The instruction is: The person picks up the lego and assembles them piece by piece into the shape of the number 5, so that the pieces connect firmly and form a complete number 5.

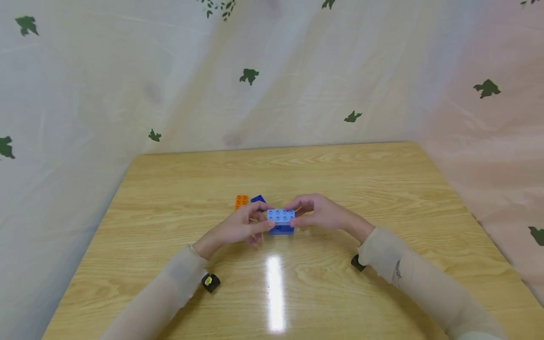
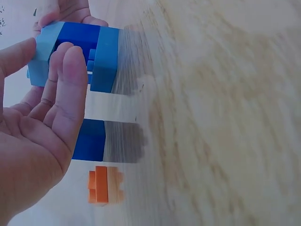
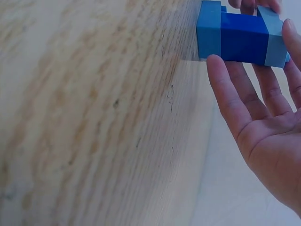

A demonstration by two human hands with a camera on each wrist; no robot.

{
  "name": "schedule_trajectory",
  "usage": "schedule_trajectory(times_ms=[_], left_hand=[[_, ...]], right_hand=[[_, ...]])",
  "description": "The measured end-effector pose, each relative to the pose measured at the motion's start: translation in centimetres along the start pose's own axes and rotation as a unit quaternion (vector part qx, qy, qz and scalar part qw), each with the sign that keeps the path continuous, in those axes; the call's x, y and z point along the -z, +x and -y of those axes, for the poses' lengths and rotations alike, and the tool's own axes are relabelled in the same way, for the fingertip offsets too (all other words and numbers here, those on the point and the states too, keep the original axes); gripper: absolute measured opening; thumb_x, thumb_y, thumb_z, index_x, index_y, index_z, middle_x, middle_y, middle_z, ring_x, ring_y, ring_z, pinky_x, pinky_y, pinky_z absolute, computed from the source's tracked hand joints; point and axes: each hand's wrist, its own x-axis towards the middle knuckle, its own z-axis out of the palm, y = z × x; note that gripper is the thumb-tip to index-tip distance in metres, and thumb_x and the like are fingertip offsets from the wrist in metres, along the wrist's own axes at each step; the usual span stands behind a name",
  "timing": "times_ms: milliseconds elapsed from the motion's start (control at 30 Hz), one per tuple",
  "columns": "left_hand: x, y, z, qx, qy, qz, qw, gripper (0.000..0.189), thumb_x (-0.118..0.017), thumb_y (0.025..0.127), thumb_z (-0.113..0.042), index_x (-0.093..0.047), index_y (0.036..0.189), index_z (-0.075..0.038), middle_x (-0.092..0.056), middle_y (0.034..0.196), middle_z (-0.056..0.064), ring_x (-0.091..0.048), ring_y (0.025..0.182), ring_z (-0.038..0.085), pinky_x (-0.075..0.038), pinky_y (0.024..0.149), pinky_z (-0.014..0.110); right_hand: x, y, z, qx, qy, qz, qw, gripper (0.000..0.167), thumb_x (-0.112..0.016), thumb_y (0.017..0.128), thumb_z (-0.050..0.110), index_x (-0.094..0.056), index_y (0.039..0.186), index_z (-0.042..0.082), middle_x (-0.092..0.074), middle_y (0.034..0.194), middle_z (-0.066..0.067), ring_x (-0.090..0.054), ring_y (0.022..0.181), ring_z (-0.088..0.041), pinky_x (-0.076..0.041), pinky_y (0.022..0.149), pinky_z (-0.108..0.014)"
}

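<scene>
A light blue toy building brick (image 1: 281,216) with studs on top lies between my two hands. My left hand (image 1: 240,227) pinches its left end with thumb and fingers. At the other end my right hand (image 1: 325,213) grips it the same way, fingertips on its front and back edges. Below is a dark blue brick (image 3: 244,38), which sits on a medium blue brick (image 3: 209,35) at the table surface. In the left wrist view the light blue brick (image 2: 42,59) tops this stack, with a gap beside the dark blue brick and a few studs of the bottom brick showing.
Behind my left hand lie an orange brick (image 1: 241,201) and a loose dark blue brick (image 1: 257,199). The wooden table (image 1: 340,174) ends at a pale curtain (image 1: 293,108) with green leaf shapes. A small black device (image 1: 210,283) is by my left sleeve, another (image 1: 358,263) by the right.
</scene>
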Motion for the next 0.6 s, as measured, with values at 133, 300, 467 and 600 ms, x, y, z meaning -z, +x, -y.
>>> schedule_trajectory(times_ms=[133,300,467,600], left_hand=[[0.2,0.0,0.4,-0.019,0.019,-0.015,0.9995,0.053,-0.064,0.101,-0.035,-0.047,0.143,-0.008,-0.060,0.106,0.018,-0.065,0.075,0.032,-0.062,0.062,0.045],[0.4,0.0,0.9,-0.030,0.063,-0.100,0.9926,0.048,-0.058,0.103,-0.044,-0.054,0.136,-0.009,-0.062,0.099,0.017,-0.063,0.072,0.033,-0.058,0.055,0.038],[0.7,0.1,1.2,-0.057,0.093,-0.179,0.9778,0.035,-0.066,0.101,-0.029,-0.058,0.127,-0.007,-0.062,0.092,0.013,-0.060,0.060,0.031,-0.050,0.047,0.028],[0.9,0.3,1.3,-0.051,0.097,-0.203,0.9730,0.038,-0.072,0.097,-0.019,-0.056,0.130,-0.006,-0.060,0.097,0.011,-0.059,0.056,0.023,-0.051,0.046,0.028]], right_hand=[[-0.1,0.0,0.0,-0.005,0.011,-0.001,0.9999,0.036,-0.075,0.094,0.014,-0.066,0.129,0.008,-0.068,0.119,-0.010,-0.067,0.104,-0.031,-0.059,0.078,-0.053],[-0.1,0.0,0.1,-0.020,0.020,-0.008,0.9996,0.038,-0.076,0.094,0.016,-0.066,0.129,0.008,-0.069,0.119,-0.011,-0.068,0.101,-0.030,-0.060,0.078,-0.052],[-0.1,-0.1,0.0,-0.028,0.023,-0.010,0.9993,0.038,-0.077,0.093,0.016,-0.066,0.129,0.009,-0.068,0.121,-0.011,-0.067,0.101,-0.030,-0.060,0.079,-0.052],[-0.1,-0.2,0.1,-0.027,0.024,-0.009,0.9993,0.038,-0.076,0.093,0.016,-0.066,0.129,0.009,-0.067,0.121,-0.011,-0.067,0.102,-0.031,-0.060,0.079,-0.053]])
